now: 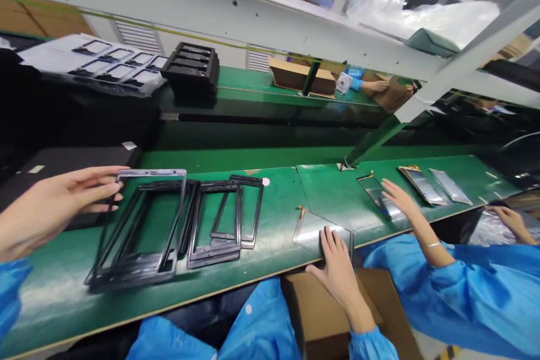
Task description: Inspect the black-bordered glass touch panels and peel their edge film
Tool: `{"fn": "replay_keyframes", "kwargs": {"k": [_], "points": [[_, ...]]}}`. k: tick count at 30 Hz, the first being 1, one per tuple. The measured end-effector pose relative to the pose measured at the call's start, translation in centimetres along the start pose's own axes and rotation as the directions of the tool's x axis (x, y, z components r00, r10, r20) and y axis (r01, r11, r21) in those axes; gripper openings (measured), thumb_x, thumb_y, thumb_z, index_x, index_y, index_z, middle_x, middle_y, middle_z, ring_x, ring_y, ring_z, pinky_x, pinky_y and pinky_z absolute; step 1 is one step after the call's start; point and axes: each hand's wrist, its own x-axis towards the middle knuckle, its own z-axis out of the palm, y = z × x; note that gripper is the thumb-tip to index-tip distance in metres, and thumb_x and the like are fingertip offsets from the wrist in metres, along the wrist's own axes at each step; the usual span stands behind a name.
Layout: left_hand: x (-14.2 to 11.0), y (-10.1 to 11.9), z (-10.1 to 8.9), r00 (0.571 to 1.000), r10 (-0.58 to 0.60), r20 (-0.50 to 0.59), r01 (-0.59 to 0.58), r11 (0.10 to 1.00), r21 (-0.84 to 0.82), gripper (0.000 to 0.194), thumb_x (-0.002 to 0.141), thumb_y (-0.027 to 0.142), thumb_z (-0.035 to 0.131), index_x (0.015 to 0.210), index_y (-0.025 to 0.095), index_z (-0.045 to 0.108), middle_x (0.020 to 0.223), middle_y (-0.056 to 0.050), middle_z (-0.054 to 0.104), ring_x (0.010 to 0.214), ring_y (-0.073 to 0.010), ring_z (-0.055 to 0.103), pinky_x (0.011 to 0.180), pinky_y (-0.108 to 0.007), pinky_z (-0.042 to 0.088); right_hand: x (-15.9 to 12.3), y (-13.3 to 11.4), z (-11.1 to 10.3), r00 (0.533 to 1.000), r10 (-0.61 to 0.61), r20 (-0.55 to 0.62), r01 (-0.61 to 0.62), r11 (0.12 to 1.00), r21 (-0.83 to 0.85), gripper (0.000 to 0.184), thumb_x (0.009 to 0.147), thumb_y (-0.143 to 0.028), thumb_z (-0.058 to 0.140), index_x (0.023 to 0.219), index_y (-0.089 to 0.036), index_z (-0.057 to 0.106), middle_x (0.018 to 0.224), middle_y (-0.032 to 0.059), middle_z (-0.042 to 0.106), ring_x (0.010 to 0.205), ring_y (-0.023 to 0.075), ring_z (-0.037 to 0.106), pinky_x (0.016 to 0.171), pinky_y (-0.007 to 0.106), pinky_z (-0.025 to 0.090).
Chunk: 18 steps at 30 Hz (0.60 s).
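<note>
Left hand [78, 196] grips 1 frame [154, 172] left of white sticker [265, 181].

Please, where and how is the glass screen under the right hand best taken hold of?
Probably by the opposite edges at its right end, with the right hand coming from the person's side. The glass screen lies flat and looks thin, and its orange tab sits at the far left corner, away from this grip.
</note>
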Motion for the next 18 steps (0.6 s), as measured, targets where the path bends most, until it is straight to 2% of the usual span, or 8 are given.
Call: {"fn": "replay_keyframes", "kwargs": {"k": [2, 5, 7, 9, 11, 13, 15, 18], "points": [[-2.2, 1.5, 2.5, 0.999, -0.038, 0.019, 0.04, 0.994, -0.106, 0.061, 0.061, 0.062, 0.099, 0.11, 0.03, 0.082, 0.095, 0.0, 0.082, 0.082, -0.0241, 0.077, 0.06, -0.025, 0.067, -0.8, -0.5, -0.8, 0.998, -0.06, 0.002, 0.059, 0.998, 0.02, 0.067, 0.094, -0.025, 0.065, 0.16, -0.027, 0.054, 0.165, 0.0125, 0.055, 0.15, 0.0436, 0.053, 0.116, 0.06, 0.052], [-5.4, 3.1, 7.5, 0.991, -0.054, 0.12, 0.08, 0.972, -0.222, 0.055, 0.066, 0.046, 0.1, 0.113, 0.027, 0.082, 0.091, -0.001, 0.079, 0.083, -0.0217, 0.075, 0.065, -0.026, 0.068, -1.0, -0.7, -3.4, 0.993, -0.106, -0.056, 0.11, 0.992, 0.062, 0.058, 0.097, -0.008, 0.05, 0.146, -0.032, 0.069, 0.146, 0.0055, 0.073, 0.13, 0.0294, 0.073, 0.105, 0.043, 0.062], [-7.3, 3.4, 10.8, 0.979, -0.001, 0.204, 0.057, 0.962, -0.266, 0.056, 0.072, 0.042, 0.097, 0.123, 0.026, 0.08, 0.092, -0.001, 0.078, 0.077, -0.0188, 0.076, 0.066, -0.026, 0.067, -0.9, -1.3, -5.8, 0.986, -0.06, -0.155, 0.084, 0.985, 0.152, 0.043, 0.102, -0.013, 0.055, 0.132, -0.032, 0.078, 0.128, 0.0053, 0.082, 0.107, 0.0242, 0.082, 0.089, 0.032, 0.066], [-8.7, 3.3, 13.6, 0.963, 0.058, 0.264, 0.028, 0.95, -0.312, 0.055, 0.077, 0.041, 0.094, 0.127, 0.024, 0.08, 0.091, -0.002, 0.077, 0.074, -0.018, 0.076, 0.065, -0.026, 0.066, -0.6, -3.1, -7.9, 0.963, 0.097, -0.25, -0.005, 0.939, 0.343, 0.033, 0.101, -0.023, 0.068, 0.13, -0.03, 0.079, 0.108, 0.0059, 0.084, 0.087, 0.022, 0.082, 0.078, 0.029, 0.066], [-9.7, 3.1, 15.8, 0.944, 0.101, 0.314, 0.021, 0.932, -0.361, 0.05, 0.08, 0.038, 0.091, 0.126, 0.022, 0.081, 0.09, -0.003, 0.076, 0.072, -0.0177, 0.075, 0.065, -0.026, 0.064, -0.1, -5.8, -9.3, 0.918, 0.323, -0.232, -0.12, 0.781, 0.613, 0.048, 0.095, -0.03, 0.079, 0.143, -0.028, 0.071, 0.094, 0.0043, 0.083, 0.076, 0.0209, 0.079, 0.075, 0.03, 0.067], [-10.5, 2.9, 17.3, 0.925, 0.129, 0.357, 0.028, 0.915, -0.403, 0.045, 0.083, 0.035, 0.088, 0.126, 0.022, 0.082, 0.089, -0.004, 0.076, 0.072, -0.017, 0.075, 0.067, -0.025, 0.063, 0.7, -9.0, -9.6, 0.879, 0.472, -0.064, -0.205, 0.496, 0.844, 0.065, 0.091, -0.033, 0.083, 0.152, -0.025, 0.062, 0.085, 0.0017, 0.079, 0.07, 0.0195, 0.075, 0.067, 0.03, 0.066], [-11.1, 2.9, 18.2, 0.915, 0.149, 0.374, 0.03, 0.901, -0.433, 0.043, 0.087, 0.033, 0.086, 0.128, 0.022, 0.082, 0.089, -0.004, 0.077, 0.074, -0.0164, 0.074, 0.069, -0.025, 0.063, 1.6, -12.0, -9.0, 0.865, 0.492, 0.101, -0.249, 0.245, 0.937, 0.067, 0.088, -0.036, 0.087, 0.149, -0.023, 0.063, 0.083, 0.0007, 0.075, 0.062, 0.0171, 0.071, 0.054, 0.026, 0.061], [-11.9, 3.2, 18.7, 0.914, 0.168, 0.37, 0.022, 0.889, -0.458, 0.044, 0.088, 0.029, 0.084, 0.132, 0.022, 0.081, 0.09, -0.005, 0.077, 0.075, -0.0165, 0.074, 0.069, -0.025, 0.062, 2.5, -14.9, -7.8, 0.851, 0.477, 0.22, -0.28, 0.059, 0.958, 0.064, 0.084, -0.035, 0.089, 0.143, -0.021, 0.066, 0.082, -0.0006, 0.073, 0.056, 0.0134, 0.066, 0.048, 0.023, 0.055]]}}
